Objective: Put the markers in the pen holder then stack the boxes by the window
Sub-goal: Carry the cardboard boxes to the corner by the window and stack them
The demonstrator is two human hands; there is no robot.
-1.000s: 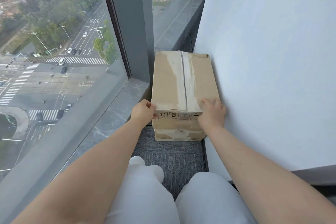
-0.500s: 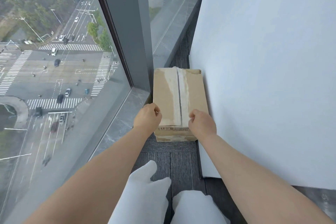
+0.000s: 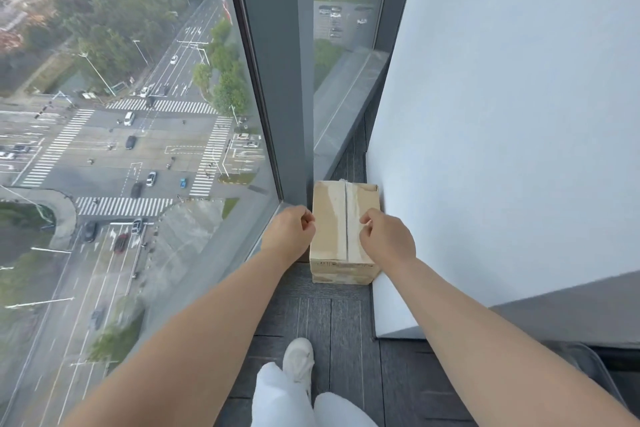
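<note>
The fingers (image 3: pixel 307 220) of the left hand (image 3: pixel 289 232) are curled into a loose fist with nothing in them, just beside the left edge of the upper brown cardboard box (image 3: pixel 329 218). The right hand (image 3: pixel 389 241) has its fingers curled in the same way and holds nothing. It lies over the right part of that box's lid, and I cannot tell whether it touches the cardboard. A pale strip of tape (image 3: pixel 354 201) runs along the middle of the lid. The upper box sits squarely on a lower brown cardboard box (image 3: pixel 341 278), of which only the front face shows beneath it. The stack stands on the dark grey carpet-tile floor (image 3: pixel 311 315), in the corner between the grey window pillar (image 3: pixel 277 80) and the plain white wall (image 3: pixel 502 114), close against both. To the left, the tall glass window (image 3: pixel 138 114) looks down on a road crossing. Near the bottom edge are the person's white trousers (image 3: pixel 277 399) and one white shoe (image 3: pixel 298 359), well apart from the boxes
</note>
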